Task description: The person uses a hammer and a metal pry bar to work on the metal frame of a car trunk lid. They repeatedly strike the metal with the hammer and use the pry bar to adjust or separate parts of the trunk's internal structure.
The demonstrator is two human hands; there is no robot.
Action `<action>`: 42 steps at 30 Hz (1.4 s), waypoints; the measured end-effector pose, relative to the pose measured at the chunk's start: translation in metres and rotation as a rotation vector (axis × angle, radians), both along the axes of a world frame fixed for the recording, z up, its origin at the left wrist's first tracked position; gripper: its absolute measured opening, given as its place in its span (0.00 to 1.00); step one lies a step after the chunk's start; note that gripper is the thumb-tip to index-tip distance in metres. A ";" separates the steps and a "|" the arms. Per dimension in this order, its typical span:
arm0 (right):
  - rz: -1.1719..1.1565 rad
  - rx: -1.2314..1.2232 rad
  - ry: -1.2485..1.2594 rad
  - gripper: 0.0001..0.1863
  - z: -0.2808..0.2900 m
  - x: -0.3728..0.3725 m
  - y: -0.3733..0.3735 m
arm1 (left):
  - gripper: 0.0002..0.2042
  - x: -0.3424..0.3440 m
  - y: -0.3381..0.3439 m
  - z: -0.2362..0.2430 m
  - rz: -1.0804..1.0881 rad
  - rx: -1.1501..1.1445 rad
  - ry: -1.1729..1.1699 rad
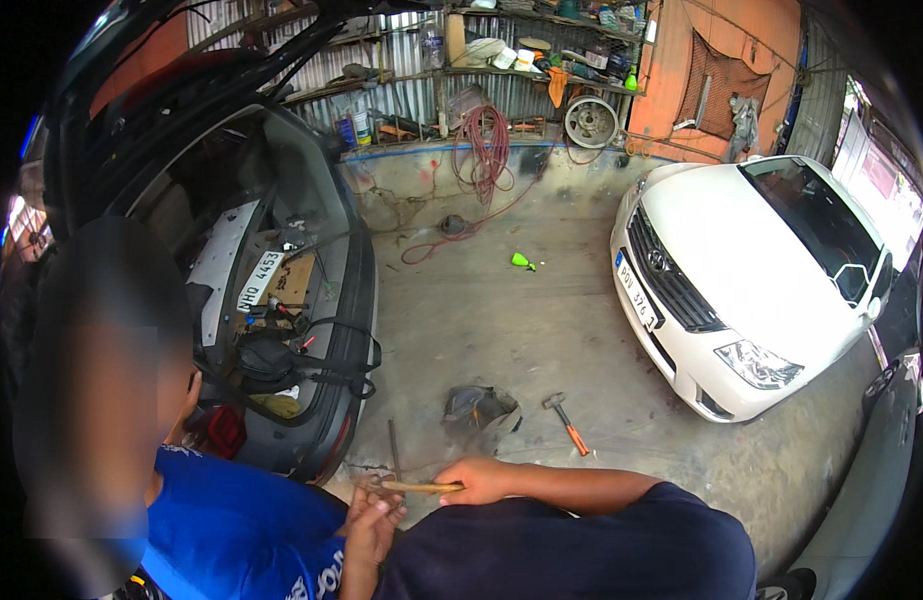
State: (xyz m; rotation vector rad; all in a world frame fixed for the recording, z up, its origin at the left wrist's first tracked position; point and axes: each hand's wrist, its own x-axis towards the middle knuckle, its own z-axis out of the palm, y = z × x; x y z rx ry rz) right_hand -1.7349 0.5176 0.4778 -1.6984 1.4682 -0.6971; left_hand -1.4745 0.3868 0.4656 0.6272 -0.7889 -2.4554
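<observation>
We hold a wooden-handled tool point(422, 487) over a garage floor point(502, 320), beside a person in a blue shirt point(232, 530).

Our right hand point(477, 480) has its fingers wrapped around the handle. Our left hand point(375, 515) sits just below the tool's metal end, fingers curled; we cannot tell whether they grip anything. A hammer point(566, 421) lies on the floor near a white car point(752, 280).

Car repair workshop: white car point(752, 280), open-boot car point(282, 300), tool shelves point(542, 50), coiled hose point(487, 150).
</observation>
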 end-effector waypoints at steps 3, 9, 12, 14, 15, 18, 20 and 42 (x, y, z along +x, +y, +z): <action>-0.073 0.018 0.112 0.15 -0.003 -0.027 0.022 | 0.28 0.006 0.010 -0.016 -0.192 -0.210 -0.293; -0.299 0.365 0.482 0.17 -0.086 -0.083 0.083 | 0.30 0.009 0.003 0.009 -0.507 -0.508 -0.377; -0.278 0.575 0.581 0.19 -0.132 -0.103 0.114 | 0.30 0.010 0.001 0.042 -0.608 -0.457 -0.348; -0.249 0.701 0.623 0.20 -0.167 -0.114 0.140 | 0.30 0.009 0.003 0.063 -0.603 -0.504 -0.315; -0.233 0.763 0.643 0.21 -0.183 -0.119 0.152 | 0.30 0.009 0.003 0.070 -0.600 -0.528 -0.299; -0.275 1.046 0.592 0.22 -0.214 -0.128 0.178 | 0.30 0.012 -0.003 0.079 -0.523 -0.568 -0.121; -0.366 1.150 0.533 0.22 -0.231 -0.135 0.202 | 0.30 0.012 -0.006 0.092 -0.463 -0.576 -0.006; -0.093 0.856 0.574 0.18 -0.332 -0.323 0.303 | 0.09 -0.236 0.138 0.431 -0.395 -1.249 -0.055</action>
